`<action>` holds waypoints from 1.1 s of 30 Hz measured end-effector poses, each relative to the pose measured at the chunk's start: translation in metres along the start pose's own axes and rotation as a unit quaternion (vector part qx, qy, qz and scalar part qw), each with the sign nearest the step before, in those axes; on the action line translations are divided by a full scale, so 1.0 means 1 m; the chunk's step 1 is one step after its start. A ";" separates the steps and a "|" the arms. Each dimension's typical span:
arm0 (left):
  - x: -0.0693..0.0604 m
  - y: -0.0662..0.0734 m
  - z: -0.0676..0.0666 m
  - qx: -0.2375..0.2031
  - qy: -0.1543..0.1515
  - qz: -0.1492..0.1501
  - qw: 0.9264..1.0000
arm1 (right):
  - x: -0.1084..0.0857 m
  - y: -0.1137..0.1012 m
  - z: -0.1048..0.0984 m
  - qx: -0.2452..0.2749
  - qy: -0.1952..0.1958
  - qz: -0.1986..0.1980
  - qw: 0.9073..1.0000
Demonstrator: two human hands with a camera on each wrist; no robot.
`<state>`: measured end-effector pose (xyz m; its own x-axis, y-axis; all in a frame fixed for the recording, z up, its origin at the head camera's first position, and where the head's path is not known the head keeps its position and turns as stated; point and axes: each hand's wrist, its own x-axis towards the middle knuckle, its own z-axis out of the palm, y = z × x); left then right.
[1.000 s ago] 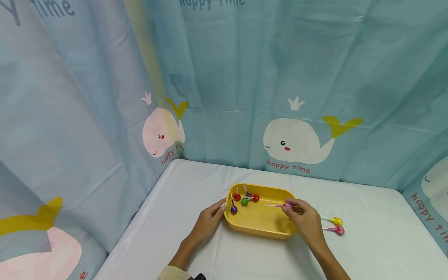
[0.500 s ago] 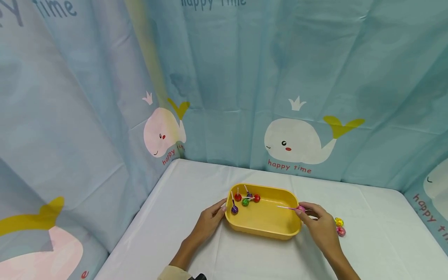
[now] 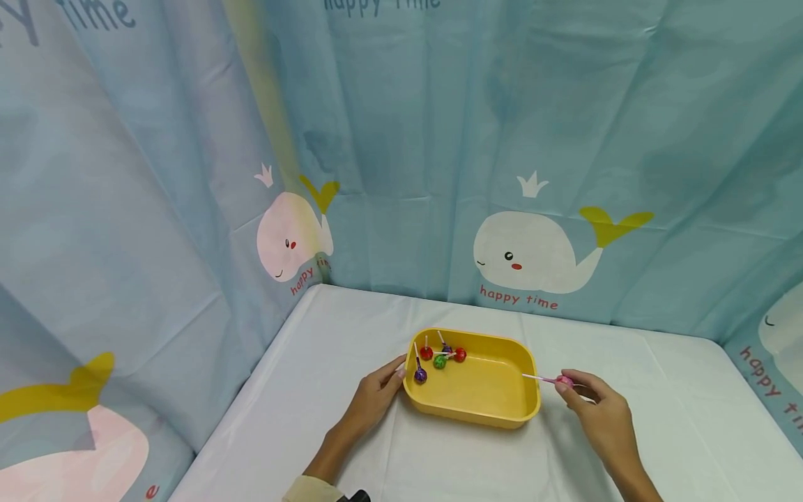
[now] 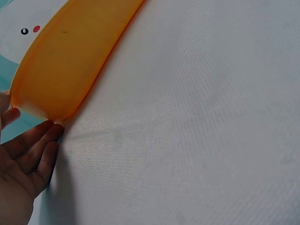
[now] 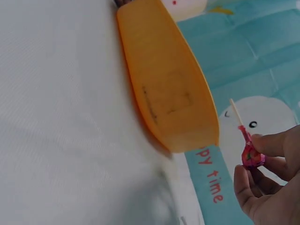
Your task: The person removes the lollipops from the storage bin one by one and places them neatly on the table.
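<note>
A yellow tray (image 3: 473,413) stands on the white-covered table. Several wrapped lollipops lie in its left part: a green lollipop (image 3: 440,362), a purple lollipop (image 3: 420,376) and a red lollipop (image 3: 461,355) among them. At the tray's left end, my left hand (image 3: 369,403) touches the outer wall with mostly straight fingers, as the left wrist view shows (image 4: 28,161). To the right of the tray, my right hand (image 3: 599,415) pinches a pink lollipop (image 5: 252,157) by its candy head. The lollipop's white stick points left, towards the tray's right rim.
White cloth (image 3: 351,321) covers the table on all sides of the tray. A blue curtain (image 3: 401,230) printed with whales hangs behind and to the left. The spot where other lollipops lay on the right is hidden behind my right hand.
My right hand has moved right with the pink lollipop, from above the tray to beyond its right end. It now covers the yellow and pink lollipops on the table. The left hand stays put.
</note>
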<state>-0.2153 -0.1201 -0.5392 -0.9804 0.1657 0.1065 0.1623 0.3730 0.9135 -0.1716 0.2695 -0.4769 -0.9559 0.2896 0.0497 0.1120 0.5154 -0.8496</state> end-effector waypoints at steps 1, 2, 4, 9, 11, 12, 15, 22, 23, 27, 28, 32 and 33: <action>0.000 0.000 0.000 0.001 0.001 -0.001 1.000 | 0.000 0.002 -0.002 0.000 0.001 0.004 1.000; 0.000 0.000 0.000 0.002 0.001 -0.001 1.000 | -0.001 0.005 -0.003 0.000 0.004 0.007 1.000; 0.000 -0.001 0.001 0.003 0.002 -0.004 1.000 | -0.002 0.009 -0.006 0.001 0.009 0.009 1.000; 0.000 -0.002 0.001 0.001 0.003 -0.004 1.000 | -0.005 0.020 -0.011 0.016 0.022 0.011 1.000; 0.001 -0.002 0.001 -0.001 0.003 -0.002 1.000 | -0.006 0.024 -0.013 0.018 0.026 0.015 0.999; 0.001 -0.002 0.001 -0.002 0.003 -0.001 1.000 | -0.006 0.026 -0.014 0.017 0.028 0.019 0.999; 0.001 -0.002 0.001 -0.001 0.004 -0.002 1.000 | -0.008 0.032 -0.019 -0.001 0.031 0.032 0.999; 0.000 -0.003 0.001 0.005 0.007 -0.003 1.000 | -0.009 0.048 -0.030 -0.042 0.040 0.030 0.998; 0.000 -0.003 0.001 0.005 0.007 -0.003 1.000 | -0.009 0.049 -0.031 -0.047 0.041 0.032 0.998; 0.000 -0.002 0.001 0.006 0.007 -0.004 1.000 | -0.008 0.053 -0.034 -0.068 0.040 0.065 0.995; 0.000 -0.002 0.001 0.007 0.006 -0.004 1.000 | -0.008 0.053 -0.035 -0.071 0.040 0.074 0.994; 0.000 -0.003 0.001 0.008 0.008 -0.003 1.000 | -0.006 0.055 -0.037 -0.075 0.033 0.107 0.991; 0.000 -0.003 0.001 0.008 0.009 -0.003 1.000 | -0.006 0.055 -0.037 -0.075 0.032 0.111 0.990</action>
<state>-0.2157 -0.1201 -0.5420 -0.9830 0.1476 0.1089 0.1588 0.3878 0.9079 -0.1494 0.3259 -0.5046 -0.8849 0.4564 -0.0926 0.3608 0.5462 -0.7559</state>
